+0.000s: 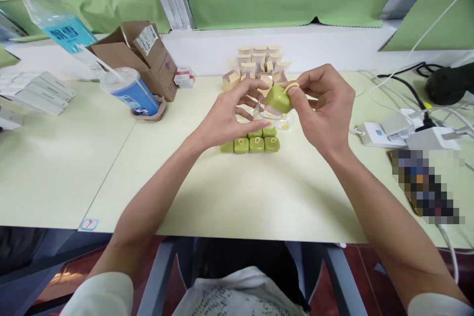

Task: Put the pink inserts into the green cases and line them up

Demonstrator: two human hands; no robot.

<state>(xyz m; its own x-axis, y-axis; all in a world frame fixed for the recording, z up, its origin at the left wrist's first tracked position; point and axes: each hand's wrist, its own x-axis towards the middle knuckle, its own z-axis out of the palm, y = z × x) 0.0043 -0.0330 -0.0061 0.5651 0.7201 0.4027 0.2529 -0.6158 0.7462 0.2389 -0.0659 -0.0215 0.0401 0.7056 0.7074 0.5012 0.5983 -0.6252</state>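
My right hand [325, 108] pinches a small glossy green case [277, 100] by its pale yellow loop, above the table. Around a clear plastic shell [267, 117], just below and left of the case, curve the fingers of my left hand [225, 116]. The case is tilted and overlaps the shell's rim; whether it touches the shell I cannot tell. Underneath, several similar green cases [256, 145] with loops on top sit in rows, partly covered by my left hand. More clear plastic pieces [285, 122] lie behind them.
Several small open cardboard boxes [248, 66] stand against the wall. To the left are a blue cup with a straw [135, 96], a brown carton [157, 61], a tall bottle [61, 24] and white boxes [37, 89]. Power adapters [385, 134], cables and a blurred phone [425, 185] lie right.
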